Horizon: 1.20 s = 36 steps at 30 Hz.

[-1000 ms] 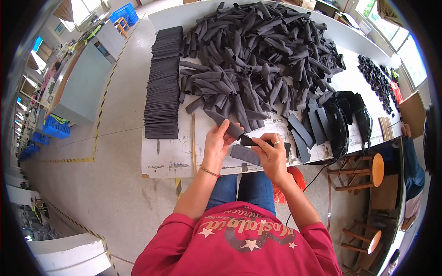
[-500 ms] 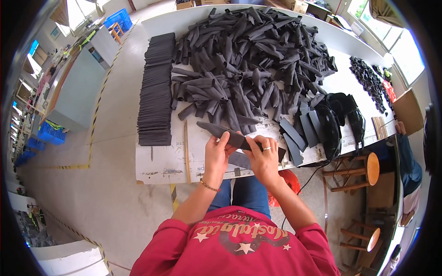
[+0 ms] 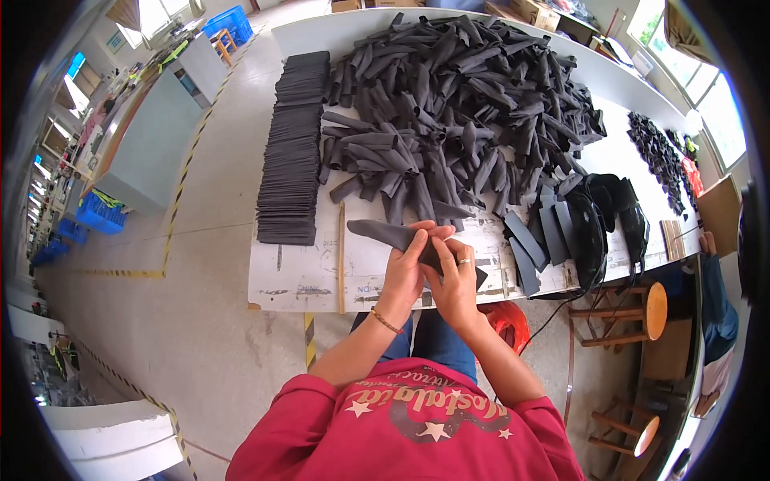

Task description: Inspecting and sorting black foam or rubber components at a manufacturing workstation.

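Above the table's front edge, both hands hold a dark grey fabric sleeve (image 3: 375,232), its narrowed end pointing left. My left hand (image 3: 406,268) is closed round the middle of the sleeve, the thumb on top. Close against it, my right hand (image 3: 451,276) pinches the other end with bent fingers. A dark flat corner (image 3: 480,277) sticks out at the right hand's side; whether it belongs to the sleeve or is a separate strip I cannot tell. Beyond the hands lies a large heap of similar dark sleeves (image 3: 449,88).
A long, neat stack of flat dark pieces (image 3: 289,160) lines the table's left side. Flat dark strips (image 3: 525,252) lie right of the hands beside a shiny black bundle (image 3: 589,236). A wooden stick (image 3: 342,256) lies at front left. Wooden stools (image 3: 654,311) stand at right.
My right hand has moved left, up against my left hand, along the sleeve. Less of the sleeve's right part shows now. The whole view has shifted slightly.
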Each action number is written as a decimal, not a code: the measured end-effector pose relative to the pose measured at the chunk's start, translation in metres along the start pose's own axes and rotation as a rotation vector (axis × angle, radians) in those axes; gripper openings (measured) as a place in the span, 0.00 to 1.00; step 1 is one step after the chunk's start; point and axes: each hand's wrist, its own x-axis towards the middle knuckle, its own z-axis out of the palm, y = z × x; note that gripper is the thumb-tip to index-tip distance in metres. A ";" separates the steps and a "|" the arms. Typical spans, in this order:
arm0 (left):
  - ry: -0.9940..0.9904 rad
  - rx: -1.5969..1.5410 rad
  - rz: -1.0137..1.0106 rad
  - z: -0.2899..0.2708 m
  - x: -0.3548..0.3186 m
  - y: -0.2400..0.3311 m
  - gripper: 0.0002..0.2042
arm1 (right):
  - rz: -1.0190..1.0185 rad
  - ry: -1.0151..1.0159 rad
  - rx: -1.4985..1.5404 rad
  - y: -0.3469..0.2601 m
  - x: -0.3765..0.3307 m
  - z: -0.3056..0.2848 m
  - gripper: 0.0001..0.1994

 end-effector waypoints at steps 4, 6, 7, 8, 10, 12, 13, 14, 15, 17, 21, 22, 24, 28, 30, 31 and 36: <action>0.005 0.043 0.006 -0.009 0.002 0.005 0.11 | 0.002 -0.027 0.122 -0.001 0.005 -0.001 0.26; -0.020 -0.038 -0.013 -0.005 0.001 0.003 0.11 | -0.022 -0.028 0.121 0.001 0.008 -0.002 0.23; -0.019 -0.041 -0.013 -0.004 0.001 0.003 0.11 | -0.022 -0.030 0.119 0.000 0.010 -0.004 0.23; -0.017 -0.018 -0.003 -0.005 0.003 0.006 0.11 | -0.037 -0.039 0.127 -0.001 0.013 -0.004 0.23; -0.015 0.003 0.008 -0.005 0.003 0.010 0.10 | -0.051 -0.048 0.133 -0.003 0.013 -0.009 0.22; 0.110 0.033 0.015 -0.007 0.003 0.016 0.10 | -0.041 -0.132 0.004 -0.001 0.007 -0.015 0.21; 0.112 0.034 0.021 -0.007 0.003 0.019 0.10 | -0.046 -0.134 0.008 0.000 0.006 -0.015 0.21; 0.090 0.043 0.032 -0.004 0.003 0.018 0.10 | -0.056 -0.147 0.034 0.002 0.003 -0.017 0.20; 0.069 0.053 0.044 -0.001 0.002 0.018 0.10 | -0.066 -0.160 0.060 0.002 0.001 -0.019 0.19; 0.066 0.026 0.054 0.002 0.001 0.015 0.10 | -0.059 -0.157 0.062 0.002 0.002 -0.020 0.16; 0.065 0.040 0.046 -0.001 0.000 0.013 0.09 | -0.092 -0.156 0.097 0.002 0.006 -0.020 0.14; 0.056 0.027 0.035 -0.002 -0.001 0.012 0.09 | -0.116 -0.144 0.108 0.001 0.007 -0.019 0.13; 0.051 0.021 0.032 -0.003 -0.003 0.008 0.09 | -0.116 -0.144 0.115 -0.001 0.011 -0.015 0.13; -0.004 -0.022 0.022 -0.005 -0.004 0.002 0.09 | -0.126 -0.172 0.128 -0.005 0.018 -0.011 0.13; 0.007 0.005 0.034 -0.003 -0.004 0.008 0.09 | -0.110 -0.189 0.085 -0.009 0.021 -0.015 0.14; 0.016 0.031 0.041 -0.002 -0.003 0.011 0.09 | -0.090 -0.205 0.039 -0.011 0.022 -0.018 0.14; 0.105 -0.009 0.090 -0.007 0.001 0.027 0.10 | -0.086 -0.255 0.033 -0.004 0.012 -0.035 0.16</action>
